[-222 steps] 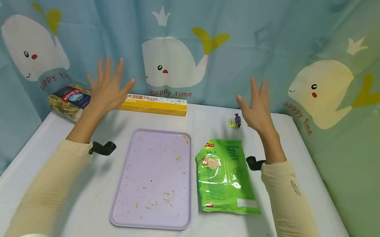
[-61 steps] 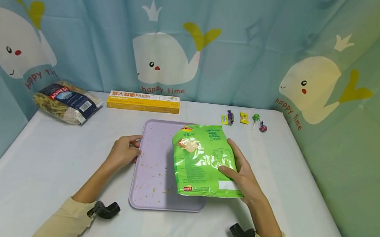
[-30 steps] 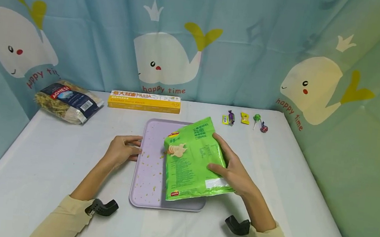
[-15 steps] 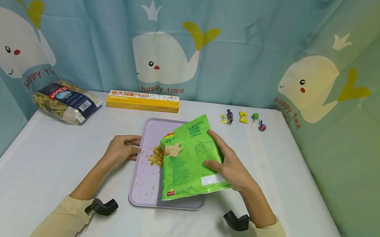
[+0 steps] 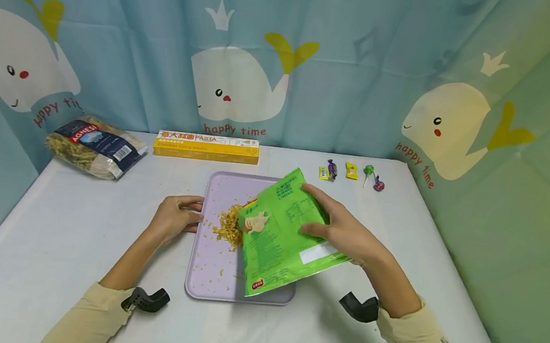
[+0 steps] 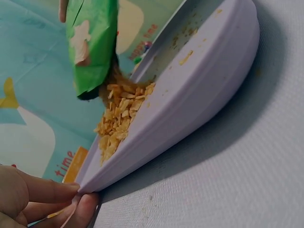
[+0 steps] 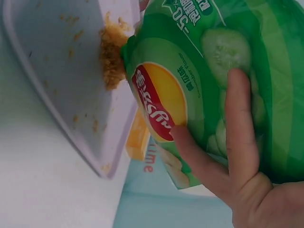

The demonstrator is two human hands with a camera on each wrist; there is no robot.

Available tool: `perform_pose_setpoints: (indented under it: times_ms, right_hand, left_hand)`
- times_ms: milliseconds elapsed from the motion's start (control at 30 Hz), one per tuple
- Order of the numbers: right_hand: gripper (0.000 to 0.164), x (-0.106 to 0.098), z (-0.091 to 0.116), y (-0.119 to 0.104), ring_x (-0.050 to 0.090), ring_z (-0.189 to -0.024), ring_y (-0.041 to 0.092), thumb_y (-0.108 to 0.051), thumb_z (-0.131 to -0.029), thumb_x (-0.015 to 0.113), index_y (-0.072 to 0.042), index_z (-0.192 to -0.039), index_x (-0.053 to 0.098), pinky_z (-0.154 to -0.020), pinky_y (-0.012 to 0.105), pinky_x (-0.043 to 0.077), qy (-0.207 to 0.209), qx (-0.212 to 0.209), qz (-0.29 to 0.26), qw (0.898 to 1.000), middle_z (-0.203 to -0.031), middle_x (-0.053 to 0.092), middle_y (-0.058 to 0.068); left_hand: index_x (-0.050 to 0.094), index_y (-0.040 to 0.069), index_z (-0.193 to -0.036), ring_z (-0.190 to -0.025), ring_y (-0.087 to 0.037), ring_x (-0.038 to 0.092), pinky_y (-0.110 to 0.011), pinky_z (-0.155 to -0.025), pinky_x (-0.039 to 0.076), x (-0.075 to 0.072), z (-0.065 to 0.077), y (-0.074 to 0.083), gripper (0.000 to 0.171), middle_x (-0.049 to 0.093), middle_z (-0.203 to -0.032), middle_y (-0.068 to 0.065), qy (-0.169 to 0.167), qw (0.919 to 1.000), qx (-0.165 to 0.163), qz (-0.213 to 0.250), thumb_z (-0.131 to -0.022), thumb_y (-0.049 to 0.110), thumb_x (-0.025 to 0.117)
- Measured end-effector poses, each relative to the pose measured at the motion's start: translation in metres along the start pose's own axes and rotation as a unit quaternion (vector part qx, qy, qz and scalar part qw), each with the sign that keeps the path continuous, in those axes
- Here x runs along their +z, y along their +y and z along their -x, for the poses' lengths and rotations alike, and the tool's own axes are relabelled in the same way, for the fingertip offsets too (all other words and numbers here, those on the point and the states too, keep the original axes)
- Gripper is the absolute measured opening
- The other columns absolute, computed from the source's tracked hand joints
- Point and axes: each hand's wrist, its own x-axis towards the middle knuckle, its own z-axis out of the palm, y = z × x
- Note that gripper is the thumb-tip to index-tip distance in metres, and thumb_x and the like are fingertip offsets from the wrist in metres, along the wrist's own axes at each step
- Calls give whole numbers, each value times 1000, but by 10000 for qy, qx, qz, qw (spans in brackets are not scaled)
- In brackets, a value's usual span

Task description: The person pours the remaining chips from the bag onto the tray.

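My right hand (image 5: 344, 229) grips a green chip bag (image 5: 279, 244), thumb on the near face and fingers behind. The bag hangs tilted over the lilac tray (image 5: 200, 284), its open end pointing down and left. Crushed chips (image 6: 121, 118) spill from that mouth onto the tray in a golden heap (image 5: 229, 225). My left hand (image 5: 174, 218) pinches the tray's left edge; in the left wrist view its fingertips lie above and below the rim. Cucumber slices and a yellow-red logo show on the bag's other face (image 7: 213, 99) in the right wrist view.
A bag of dry pasta (image 5: 96, 147) lies at the back left, beside a yellow pasta box (image 5: 207, 147). Several small wrapped sweets (image 5: 351, 171) and lollipops (image 5: 368, 171) sit at the back right. A whale-print curtain (image 5: 166, 59) hangs behind the table.
Earlier both hands were raised and the bag lay right of the tray. Since then my right hand has brought it over the tray and tilted it; the heap of crushed chips has appeared and grown.
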Motion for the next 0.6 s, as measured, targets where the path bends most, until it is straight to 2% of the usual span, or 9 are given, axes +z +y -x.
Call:
perform_pose_setpoints:
  times_ms: [167,267,367,467,600]
  right_hand:
    - [77,-9,-1,-10,62,-83,28,-4,-83,63,-25,-146,24,-71,38,55,-54,127,394,9991,-124,44,12]
    - [76,-13,-3,-15,61,-84,26,-6,-84,63,-26,-146,25,-79,37,51,-27,150,737,9972,-124,44,10]
    - [74,-16,-7,-19,57,-93,23,-8,-84,63,-23,-146,24,-89,37,44,-42,90,1052,9944,-129,41,7]
    - [73,-20,-12,-23,47,-110,21,-9,-85,63,-20,-146,25,-100,38,34,-25,26,1339,9910,-138,34,5]
    - [70,-27,-20,-30,35,-120,21,-10,-86,62,-19,-146,26,-105,39,28,-17,90,1613,9869,-144,28,4]
  left_hand:
    - [54,2,-127,-82,-22,64,-33,-66,59,0,0,0,48,53,-111,-19,40,10000,-15,-10,-81,-7,62]
    - [53,2,-128,-81,-20,64,-33,-66,59,-1,-1,-1,49,53,-112,-19,43,10000,-7,-50,-81,-7,63]
    - [53,3,-128,-80,-19,64,-34,-66,59,-1,-2,-2,50,53,-113,-20,41,10000,-21,-56,-81,-6,64]
    - [53,3,-128,-81,-19,64,-34,-66,59,-1,-2,-2,49,53,-113,-19,38,10000,-51,-7,-81,-7,63]
    - [53,4,-129,-83,-20,64,-34,-67,59,0,-1,-2,50,53,-113,-18,34,10000,-85,13,-81,-7,63]
